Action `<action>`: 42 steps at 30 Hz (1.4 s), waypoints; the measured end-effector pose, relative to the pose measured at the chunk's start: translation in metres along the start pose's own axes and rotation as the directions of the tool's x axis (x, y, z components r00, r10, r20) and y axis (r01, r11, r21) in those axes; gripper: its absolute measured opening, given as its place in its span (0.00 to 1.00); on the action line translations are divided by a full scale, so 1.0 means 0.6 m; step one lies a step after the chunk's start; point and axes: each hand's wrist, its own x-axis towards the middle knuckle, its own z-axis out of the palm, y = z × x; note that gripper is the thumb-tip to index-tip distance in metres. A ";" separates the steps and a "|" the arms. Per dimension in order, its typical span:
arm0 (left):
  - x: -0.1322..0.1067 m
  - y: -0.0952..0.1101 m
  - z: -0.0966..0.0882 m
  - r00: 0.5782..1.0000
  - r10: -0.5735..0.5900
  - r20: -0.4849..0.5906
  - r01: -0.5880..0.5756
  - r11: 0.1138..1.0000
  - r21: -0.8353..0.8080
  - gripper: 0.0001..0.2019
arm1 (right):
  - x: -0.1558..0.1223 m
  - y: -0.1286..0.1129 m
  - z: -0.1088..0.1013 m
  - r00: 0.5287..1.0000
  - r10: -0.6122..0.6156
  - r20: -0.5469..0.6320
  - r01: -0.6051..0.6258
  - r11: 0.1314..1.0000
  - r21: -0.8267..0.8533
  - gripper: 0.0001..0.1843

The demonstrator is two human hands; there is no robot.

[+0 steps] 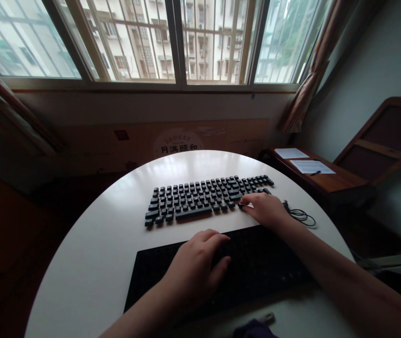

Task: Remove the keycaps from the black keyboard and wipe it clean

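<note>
Currently, loose keycaps (199, 204) are laid beyond the keyboard base (267, 263). Right hand (266, 206) is set at them, beyond the base; left hand (198, 258) is curled over the base. Whether either grip is loaded cannot be told. Keycaps are best pinched by opposite sides, neighbours undisturbed.

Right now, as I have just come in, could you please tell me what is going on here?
A person is handling keyboard parts at a white round table. Black keycaps lie in keyboard-like rows, and the right hand has its fingers at their right end; whether it grips one is unclear. The left hand is over the black keyboard nearer the person, too dark to show its surface clearly. A coiled cable lies beyond the right forearm.
</note>
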 end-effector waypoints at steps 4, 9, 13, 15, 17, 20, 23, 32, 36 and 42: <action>0.002 0.002 -0.002 1.000 0.000 0.006 0.000 1.000 0.009 0.16 | 0.004 -0.002 0.003 1.000 0.002 -0.011 -0.002 1.000 -0.007 0.11; 0.002 0.001 -0.001 1.000 0.001 0.001 -0.001 1.000 0.014 0.17 | 0.005 -0.004 0.005 1.000 -0.009 -0.021 0.009 1.000 -0.005 0.12; 0.002 0.000 0.001 1.000 0.000 -0.006 0.000 1.000 0.018 0.17 | 0.004 -0.006 0.005 0.999 -0.017 -0.029 0.017 1.000 0.004 0.12; 0.003 0.001 0.000 1.000 0.003 0.001 -0.003 1.000 0.020 0.16 | 0.003 -0.006 0.004 0.999 -0.020 -0.032 0.020 1.000 0.009 0.11; 0.003 0.001 -0.001 1.000 0.007 0.010 -0.008 1.000 0.023 0.16 | 0.003 -0.006 0.004 0.999 -0.022 -0.038 0.022 1.000 0.012 0.12; 0.002 0.001 -0.002 1.000 0.010 0.020 -0.010 0.999 0.031 0.16 | 0.002 -0.006 0.005 0.999 -0.021 -0.046 0.021 1.000 0.013 0.12; 0.001 0.000 -0.001 1.000 0.018 0.020 -0.019 0.999 0.038 0.17 | 0.002 -0.006 0.007 0.999 -0.015 -0.052 0.016 1.000 0.012 0.12; 0.001 0.000 0.000 0.999 0.007 0.047 -0.009 0.999 0.048 0.17 | 0.006 -0.007 0.014 0.998 -0.003 -0.065 0.003 1.000 -0.004 0.10; 0.002 0.003 -0.002 0.999 0.006 0.053 -0.009 0.999 0.049 0.17 | 0.004 -0.007 0.014 0.998 -0.006 -0.067 0.006 1.000 -0.003 0.10; 0.002 0.005 -0.003 0.998 0.009 0.062 -0.013 0.998 0.056 0.17 | 0.004 -0.009 0.013 0.998 -0.011 -0.060 0.011 1.000 0.001 0.11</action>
